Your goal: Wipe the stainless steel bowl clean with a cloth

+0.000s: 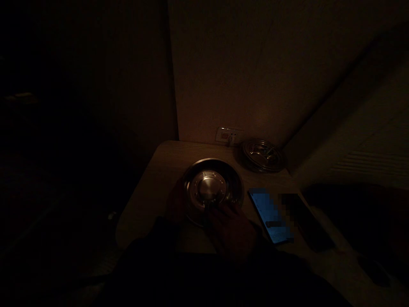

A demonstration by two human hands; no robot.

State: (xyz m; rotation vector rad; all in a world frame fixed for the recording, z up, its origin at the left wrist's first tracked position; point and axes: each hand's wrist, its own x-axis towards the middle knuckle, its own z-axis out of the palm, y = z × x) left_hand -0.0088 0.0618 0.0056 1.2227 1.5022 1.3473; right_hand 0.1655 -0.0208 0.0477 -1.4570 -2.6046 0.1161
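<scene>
Both hands steady the round steel plate (212,187): left hand (175,204) grips its rim, right hand (230,228) fingers' state is too dark to tell; next needs a firm lift.

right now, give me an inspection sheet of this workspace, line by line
surface: small pale table in very dim light, set into a wall corner
things in hand: round steel plate at the table's middle, shiny centre showing
clutter: second steel dish at the back right; lit blue screen lying flat right of the plate; dark flat object beside the screen, too dark to identify
hands: left hand at the plate's left rim, right hand at its near edge; grip too dark to judge
cables: nothing seen
surroundings: wall socket plate behind the table; the rest is in darkness
</scene>
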